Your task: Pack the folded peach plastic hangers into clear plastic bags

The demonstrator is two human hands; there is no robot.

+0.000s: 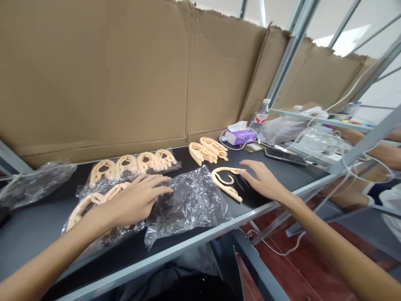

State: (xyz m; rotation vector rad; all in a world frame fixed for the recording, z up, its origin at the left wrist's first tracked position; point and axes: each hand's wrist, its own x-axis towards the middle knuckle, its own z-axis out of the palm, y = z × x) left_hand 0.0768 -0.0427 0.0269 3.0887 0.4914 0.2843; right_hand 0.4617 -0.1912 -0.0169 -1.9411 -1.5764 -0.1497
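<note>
**Q:** So where's that loose peach plastic hook lying, and which hand is closer?

**A:** It's lying out of any bag on the black tabletop, curved like a big C, with the open side facing the right hand. The long axis is angled across the table, and the right hand is clearly nearer, with the hook's upper tip being touched by it.

**Q:** Is it actually being gripped?

**A:** Nope, no grip can be seen. The right hand is held open and wide, palm down. The left hand is spread flat on a bagged peach piece, well away from the hook.

**Q:** What's around it?

**A:** A crumpled clear plastic bag is just to its left. A loose peach stack is set farther back, and a tissue box and a phone can be seen beyond the hook.
</note>
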